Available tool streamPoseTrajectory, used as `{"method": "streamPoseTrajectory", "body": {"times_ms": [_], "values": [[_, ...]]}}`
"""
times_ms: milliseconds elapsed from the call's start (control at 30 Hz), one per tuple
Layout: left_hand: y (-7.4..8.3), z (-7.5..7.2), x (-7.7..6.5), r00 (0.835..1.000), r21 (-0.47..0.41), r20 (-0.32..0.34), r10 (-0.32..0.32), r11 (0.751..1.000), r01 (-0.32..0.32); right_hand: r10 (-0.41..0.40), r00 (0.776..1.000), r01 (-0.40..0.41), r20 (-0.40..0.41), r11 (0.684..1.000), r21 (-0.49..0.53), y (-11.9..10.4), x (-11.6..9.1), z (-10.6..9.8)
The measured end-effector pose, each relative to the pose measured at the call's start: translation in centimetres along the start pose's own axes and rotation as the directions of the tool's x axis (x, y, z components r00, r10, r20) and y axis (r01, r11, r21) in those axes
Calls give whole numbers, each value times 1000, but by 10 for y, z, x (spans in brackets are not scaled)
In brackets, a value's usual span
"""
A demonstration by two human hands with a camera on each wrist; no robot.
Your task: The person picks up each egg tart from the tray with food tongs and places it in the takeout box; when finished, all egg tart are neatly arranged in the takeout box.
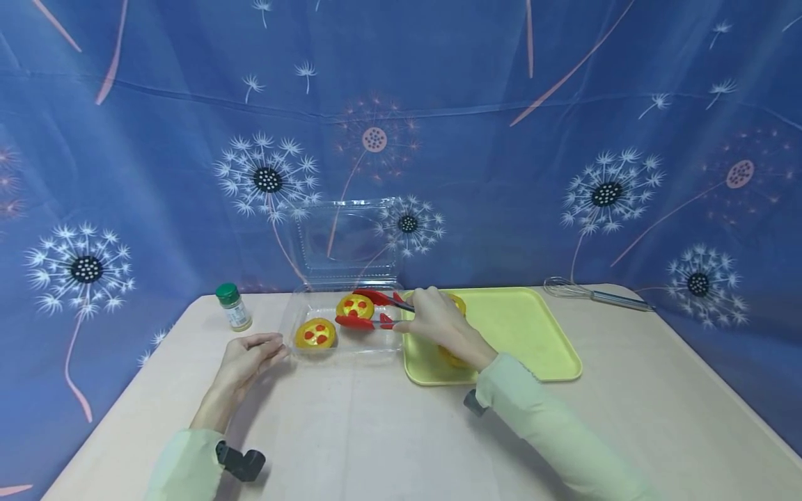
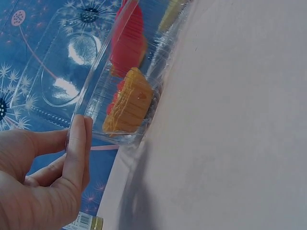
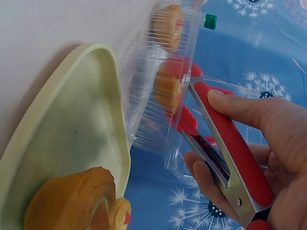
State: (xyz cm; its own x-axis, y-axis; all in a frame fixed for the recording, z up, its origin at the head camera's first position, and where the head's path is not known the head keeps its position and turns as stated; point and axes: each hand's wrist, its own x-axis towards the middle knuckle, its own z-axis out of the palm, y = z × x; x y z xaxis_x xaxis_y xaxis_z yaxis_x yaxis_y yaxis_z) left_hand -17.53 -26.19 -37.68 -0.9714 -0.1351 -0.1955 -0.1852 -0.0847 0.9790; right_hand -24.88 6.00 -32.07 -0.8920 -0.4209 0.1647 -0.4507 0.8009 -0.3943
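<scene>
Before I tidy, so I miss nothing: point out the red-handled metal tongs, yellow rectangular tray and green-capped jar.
Red-handled metal tongs (image 3: 237, 148): right wrist view, on the handle.
Yellow rectangular tray (image 1: 514, 334): head view, on bare floor.
Green-capped jar (image 1: 237, 313): head view, on label.

Four small pizzas, one pair of tongs, one container, one tray, one jar, one whisk

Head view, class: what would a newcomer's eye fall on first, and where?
Probably the red-tipped tongs in the right hand, their tips either side of a small tart in the clear container. Next comes the yellow tray just right of that container. Behind them, a blue dandelion-print cloth fills the background.
</scene>
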Motion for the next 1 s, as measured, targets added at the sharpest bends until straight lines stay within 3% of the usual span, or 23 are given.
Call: {"method": "streamPoseTrajectory", "body": {"times_ms": [700, 1000], "values": [[-1, -1, -1, 1000, -12, 22, -6, 1000, 6, 2, 1000, -3, 15, 998, 65, -5, 10, 19], [0, -1, 0, 1000, -15, 12, -7, 1000, 7, -41, 999, 41, 10, 999, 32, 0, 13, 17]]}}
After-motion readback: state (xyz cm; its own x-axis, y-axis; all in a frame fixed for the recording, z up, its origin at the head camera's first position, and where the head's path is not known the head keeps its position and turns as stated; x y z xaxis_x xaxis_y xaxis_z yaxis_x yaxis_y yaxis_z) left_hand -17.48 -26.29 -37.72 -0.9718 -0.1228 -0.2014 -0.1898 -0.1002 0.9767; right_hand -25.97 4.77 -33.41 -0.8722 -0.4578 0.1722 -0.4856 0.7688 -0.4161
